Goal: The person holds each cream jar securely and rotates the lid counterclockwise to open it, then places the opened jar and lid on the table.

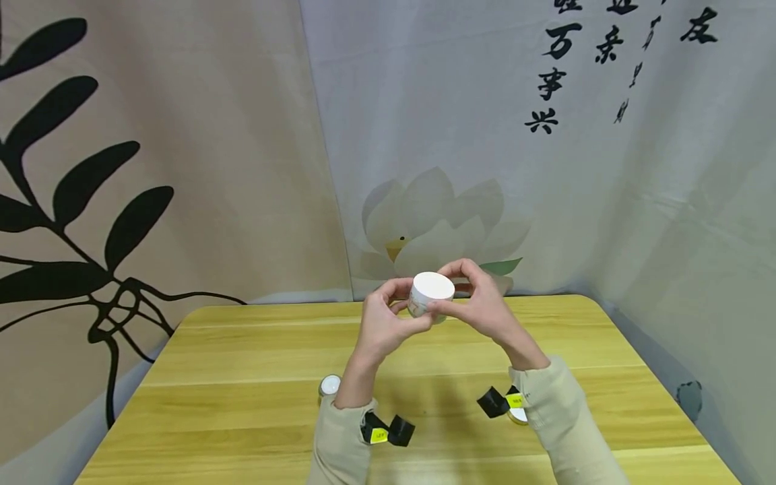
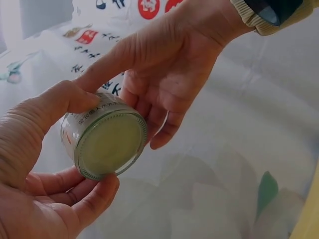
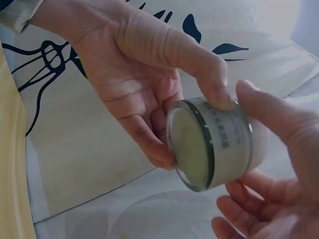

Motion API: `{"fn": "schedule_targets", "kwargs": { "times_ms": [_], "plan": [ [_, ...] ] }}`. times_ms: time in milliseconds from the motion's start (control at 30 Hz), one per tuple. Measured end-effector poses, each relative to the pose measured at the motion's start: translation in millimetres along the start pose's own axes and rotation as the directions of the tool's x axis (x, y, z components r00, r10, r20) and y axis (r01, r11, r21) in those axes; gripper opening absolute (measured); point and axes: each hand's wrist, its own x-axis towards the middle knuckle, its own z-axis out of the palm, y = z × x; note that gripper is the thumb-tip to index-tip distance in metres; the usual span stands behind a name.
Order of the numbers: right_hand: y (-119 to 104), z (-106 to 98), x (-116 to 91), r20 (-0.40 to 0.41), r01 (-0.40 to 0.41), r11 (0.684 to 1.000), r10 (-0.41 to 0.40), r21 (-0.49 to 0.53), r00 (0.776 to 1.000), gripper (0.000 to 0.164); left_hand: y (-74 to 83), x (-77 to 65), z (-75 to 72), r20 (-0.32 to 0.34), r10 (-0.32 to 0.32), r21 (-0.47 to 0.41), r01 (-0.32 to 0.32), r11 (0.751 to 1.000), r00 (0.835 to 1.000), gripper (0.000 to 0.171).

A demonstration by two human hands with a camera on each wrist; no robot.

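Above the far part of the table, both hands hold a small round glass jar (image 1: 433, 285) with a white top and a printed label. My left hand (image 1: 382, 323) grips its left side, thumb on the near side and fingers behind. From the right, my right hand (image 1: 483, 308) pinches it between thumb and fingers. The left wrist view shows the jar's pale greenish glass base (image 2: 112, 142), tilted toward that camera. Label print runs along the jar's side (image 3: 227, 137) in the right wrist view. Some fingertips are hidden behind the jar.
On the wooden table (image 1: 254, 404), a small round container with a white top (image 1: 330, 384) stands beside the left forearm. A round white piece with a gold rim (image 1: 519, 415) lies partly hidden under the right wrist. A printed cloth backdrop (image 1: 254, 168) rises behind the table.
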Motion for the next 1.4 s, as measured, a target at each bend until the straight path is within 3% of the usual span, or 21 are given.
{"fn": "schedule_targets", "kwargs": {
  "times_ms": [167,300,433,600,867,1000,1167,1400],
  "plan": [
    [-1,-5,0,0.06,0.023,0.999,-0.026,0.047,0.998,0.04,-1.4,-0.1,-1.7,0.018,-0.005,-0.047,0.005,0.999,1.0,0.043],
    [-2,-8,-1,0.115,0.05,0.996,-0.059,0.078,0.992,0.048,-1.6,0.2,-2.1,0.037,0.002,-0.098,0.001,0.995,0.999,0.045],
    [-2,-7,-1,0.058,0.029,0.998,-0.031,0.048,0.998,0.052,-1.1,0.2,-2.2,0.035,-0.007,-0.122,0.011,0.992,0.999,0.046],
    [-1,-5,-1,-0.008,0.023,0.999,-0.023,0.034,1.0,0.038,-0.6,0.5,-2.6,0.032,-0.019,-0.127,0.023,0.992,0.999,0.046],
    [2,-6,-3,0.117,0.096,0.993,-0.103,0.068,0.988,0.04,0.7,-1.3,-4.6,0.047,-0.029,-0.14,0.035,0.989,0.998,0.048],
    [2,0,-4,0.068,0.065,0.996,-0.069,0.059,0.995,0.046,0.2,-1.6,-4.7,0.043,-0.026,-0.139,0.031,0.99,0.999,0.047],
    [2,3,-3,-0.013,0.05,0.997,-0.05,0.063,0.999,0.037,-0.5,-1.7,-5.1,0.039,-0.019,-0.137,0.025,0.99,0.999,0.046],
    [5,0,-4,0.076,0.079,0.996,-0.083,0.051,0.994,0.035,-0.9,-2.6,-5.9,0.037,-0.025,-0.136,0.029,0.99,0.999,0.048]
  ]
}}
